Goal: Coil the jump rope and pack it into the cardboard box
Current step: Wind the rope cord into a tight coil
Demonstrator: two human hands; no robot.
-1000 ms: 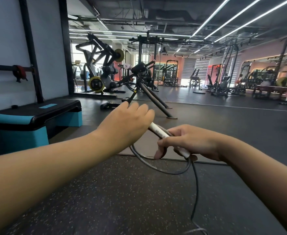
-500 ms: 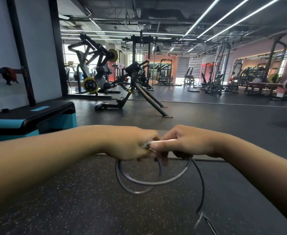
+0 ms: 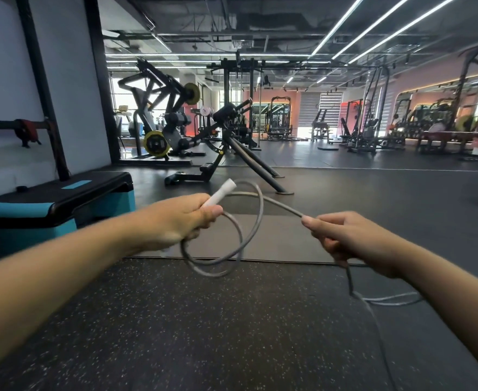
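Left hand (image 3: 175,221) fingers curled tight round white handle (image 3: 220,196) and 2 grey loops of jump rope (image 3: 233,244). Right hand (image 3: 353,238) pinches rope between thumb and fingers. Rest of rope hangs down to speckled floor (image 3: 204,320).

The jump rope (image 3: 256,221) tail exits the frame's bottom edge, lower right; its lowest loops are motion-blurred.
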